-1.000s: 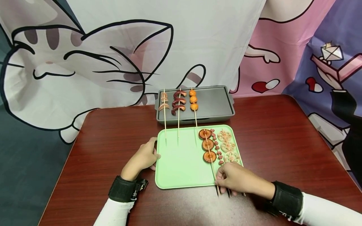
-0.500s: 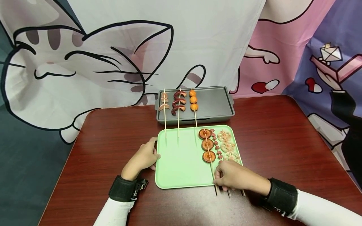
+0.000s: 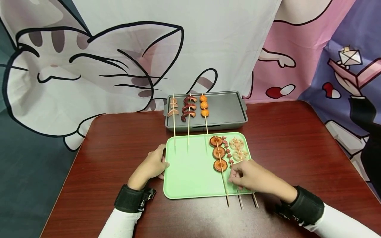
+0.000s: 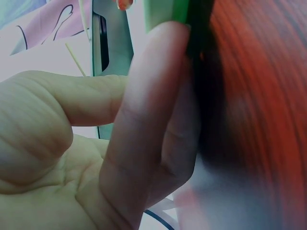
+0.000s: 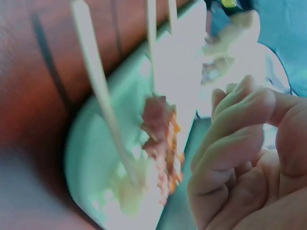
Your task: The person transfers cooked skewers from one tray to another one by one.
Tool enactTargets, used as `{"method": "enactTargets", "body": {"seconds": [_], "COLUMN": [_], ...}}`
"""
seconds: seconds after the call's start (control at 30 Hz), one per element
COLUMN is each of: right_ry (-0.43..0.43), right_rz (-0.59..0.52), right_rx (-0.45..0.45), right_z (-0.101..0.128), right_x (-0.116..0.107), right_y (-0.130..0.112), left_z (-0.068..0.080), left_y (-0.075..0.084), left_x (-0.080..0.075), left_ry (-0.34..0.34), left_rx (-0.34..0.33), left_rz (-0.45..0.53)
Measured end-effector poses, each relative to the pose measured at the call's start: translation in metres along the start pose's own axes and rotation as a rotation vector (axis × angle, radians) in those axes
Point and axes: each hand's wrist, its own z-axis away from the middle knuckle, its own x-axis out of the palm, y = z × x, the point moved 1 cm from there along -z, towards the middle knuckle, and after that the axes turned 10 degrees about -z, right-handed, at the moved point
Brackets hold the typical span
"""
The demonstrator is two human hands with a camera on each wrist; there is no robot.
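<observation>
Skewers lie side by side on the right part of a green tray (image 3: 190, 172) that sits on a dark red table (image 3: 119, 158): one with three round brown slices (image 3: 219, 153), one with small reddish pieces (image 3: 228, 153), and one with pale lotus slices (image 3: 238, 149), their sticks poking past the near rim onto the table. The right hand (image 3: 253, 178) hovers over the near ends of the small-piece and lotus skewers, fingers loosely curled; in the wrist view nothing is gripped between them, though whether a fingertip touches a stick I cannot tell. The left hand (image 3: 150, 167) rests at the tray's left rim, fingers fairly straight and pressed against the edge. Behind the green tray, touching or just beside it, a grey tray (image 3: 229, 109) holds three more skewers (image 3: 188, 109) at its left side.
</observation>
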Motion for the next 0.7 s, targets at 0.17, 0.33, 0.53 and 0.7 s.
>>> {"method": "enactTargets", "body": {"seconds": [0.17, 0.33, 0.53, 0.7], "right_ry": [0.036, 0.093, 0.214, 0.286], "right_rz": [-0.031, -0.066, -0.057, -0.051], "right_rx": [-0.028, -0.050, -0.047, -0.046], "right_z": [-0.005, -0.008, -0.008, -0.009], "right_x": [-0.017, -0.032, -0.046, -0.051], "right_y": [0.008, 0.017, 0.024, 0.032], "left_z": [-0.001, -0.001, -0.001, -0.001], "left_y": [-0.001, -0.001, -0.001, 0.000], "left_x": [0.000, 0.001, 0.001, 0.001], "left_ry": [0.004, 0.001, 0.006, 0.002], "left_rx": [-0.011, -0.013, -0.008, -0.010], "left_rz": [-0.008, -0.006, -0.002, -0.003]}}
